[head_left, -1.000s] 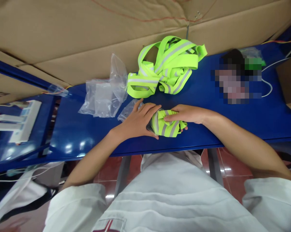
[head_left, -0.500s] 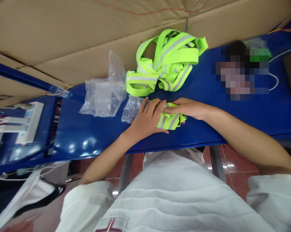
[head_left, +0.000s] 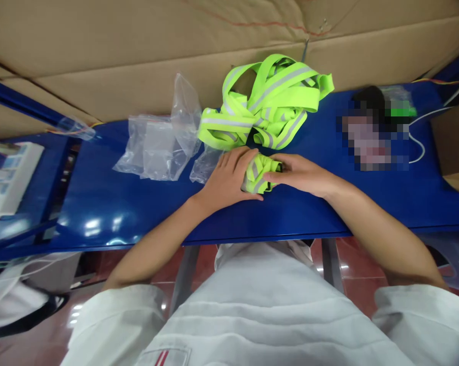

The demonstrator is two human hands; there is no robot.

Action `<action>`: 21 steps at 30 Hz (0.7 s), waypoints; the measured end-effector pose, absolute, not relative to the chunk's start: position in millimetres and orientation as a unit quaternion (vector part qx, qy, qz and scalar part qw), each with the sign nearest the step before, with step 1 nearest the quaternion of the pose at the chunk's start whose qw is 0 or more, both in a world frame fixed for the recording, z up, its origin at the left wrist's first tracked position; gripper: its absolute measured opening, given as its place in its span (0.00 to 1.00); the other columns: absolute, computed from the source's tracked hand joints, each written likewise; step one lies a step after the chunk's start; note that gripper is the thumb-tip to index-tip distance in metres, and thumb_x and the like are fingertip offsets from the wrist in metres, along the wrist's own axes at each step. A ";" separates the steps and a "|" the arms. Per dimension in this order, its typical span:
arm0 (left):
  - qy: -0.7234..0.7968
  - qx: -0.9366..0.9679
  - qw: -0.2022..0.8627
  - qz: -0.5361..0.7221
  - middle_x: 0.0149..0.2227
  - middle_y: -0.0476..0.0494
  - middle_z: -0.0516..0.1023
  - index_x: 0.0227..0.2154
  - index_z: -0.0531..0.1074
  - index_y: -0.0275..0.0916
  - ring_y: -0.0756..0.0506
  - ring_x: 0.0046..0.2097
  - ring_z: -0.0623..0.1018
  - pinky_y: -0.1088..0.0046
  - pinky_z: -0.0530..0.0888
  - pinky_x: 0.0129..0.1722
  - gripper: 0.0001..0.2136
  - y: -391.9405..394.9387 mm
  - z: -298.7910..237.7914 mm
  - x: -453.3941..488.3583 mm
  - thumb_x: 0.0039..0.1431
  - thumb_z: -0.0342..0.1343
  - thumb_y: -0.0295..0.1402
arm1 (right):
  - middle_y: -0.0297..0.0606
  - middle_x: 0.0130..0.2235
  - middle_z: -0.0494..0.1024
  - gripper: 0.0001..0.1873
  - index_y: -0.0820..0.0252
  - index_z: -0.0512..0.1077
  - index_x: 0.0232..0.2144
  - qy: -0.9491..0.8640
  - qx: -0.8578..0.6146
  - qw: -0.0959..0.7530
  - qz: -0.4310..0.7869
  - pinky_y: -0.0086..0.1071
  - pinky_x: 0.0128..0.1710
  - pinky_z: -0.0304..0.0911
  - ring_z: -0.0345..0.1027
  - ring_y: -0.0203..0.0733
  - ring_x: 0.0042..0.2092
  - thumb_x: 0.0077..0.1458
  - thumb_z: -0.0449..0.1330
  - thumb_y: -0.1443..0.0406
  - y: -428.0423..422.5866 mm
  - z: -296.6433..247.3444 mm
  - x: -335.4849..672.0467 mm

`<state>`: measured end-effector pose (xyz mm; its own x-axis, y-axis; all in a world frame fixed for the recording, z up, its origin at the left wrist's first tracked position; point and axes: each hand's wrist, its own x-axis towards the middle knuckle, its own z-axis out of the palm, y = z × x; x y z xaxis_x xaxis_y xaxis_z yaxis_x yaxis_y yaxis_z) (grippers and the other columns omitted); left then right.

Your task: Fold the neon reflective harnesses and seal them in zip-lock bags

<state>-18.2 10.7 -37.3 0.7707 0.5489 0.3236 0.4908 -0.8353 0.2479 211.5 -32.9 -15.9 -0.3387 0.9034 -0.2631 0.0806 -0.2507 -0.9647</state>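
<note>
Between my hands is a compact bundle of neon yellow-green reflective strap [head_left: 258, 174] with grey stripes. My left hand [head_left: 231, 178] wraps round its left side, thumb along the near edge. From the right, my right hand [head_left: 298, 175] grips it, thumb laid on top; its other fingers are mostly hidden behind the bundle. Just beyond lies a large loose heap of the same reflective strap [head_left: 279, 96]. A crumpled clear plastic bag [head_left: 204, 165] lies beside my left hand, partly covered by it.
Several clear zip bags [head_left: 159, 147] lie left on the blue table [head_left: 138, 203]. Cardboard [head_left: 118, 76] lines the back. To the right are a blurred-out item [head_left: 367, 142], a white cable [head_left: 418, 145] and a cardboard box [head_left: 456, 145]. A white power strip [head_left: 18, 178] sits far left.
The bundle looks more compact in my hands, with its loose right end tucked in. My left fingers have drawn closer together, and the whole view has shifted slightly.
</note>
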 end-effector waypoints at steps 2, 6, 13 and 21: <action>0.256 0.941 0.108 0.191 0.66 0.21 0.63 0.71 0.51 0.34 0.25 0.69 0.65 0.44 0.64 0.68 0.56 14.2 -35.0 -25.7 0.48 0.71 0.57 | 0.37 0.42 0.82 0.25 0.61 0.78 0.44 -0.512 -0.477 0.347 0.625 0.32 0.42 0.72 0.75 0.43 0.43 0.47 0.75 0.55 -33.7 -15.1 212.2; 0.224 0.952 0.129 0.166 0.67 0.23 0.61 0.72 0.50 0.35 0.27 0.70 0.64 0.45 0.64 0.69 0.47 15.7 -25.8 -32.7 0.58 0.68 0.47 | 0.39 0.47 0.83 0.29 0.60 0.80 0.50 -0.483 -0.460 0.323 0.672 0.36 0.48 0.74 0.77 0.46 0.47 0.48 0.76 0.54 -32.3 -15.3 219.6; 0.228 0.957 0.039 0.173 0.64 0.26 0.69 0.66 0.61 0.31 0.28 0.64 0.70 0.49 0.65 0.64 0.36 5.9 -28.7 -23.7 0.60 0.62 0.44 | 0.35 0.42 0.84 0.26 0.59 0.83 0.43 -0.528 -0.490 0.300 0.626 0.36 0.45 0.75 0.77 0.43 0.42 0.42 0.78 0.55 -30.3 -20.4 218.9; 0.227 0.959 -0.018 0.171 0.55 0.30 0.75 0.61 0.67 0.34 0.31 0.56 0.73 0.50 0.67 0.57 0.23 -11.5 -22.9 -10.2 0.65 0.56 0.33 | 0.32 0.26 0.74 0.19 0.60 0.72 0.22 -0.589 -0.553 0.332 0.487 0.33 0.35 0.68 0.69 0.40 0.33 0.48 0.71 0.52 -42.0 -33.5 182.9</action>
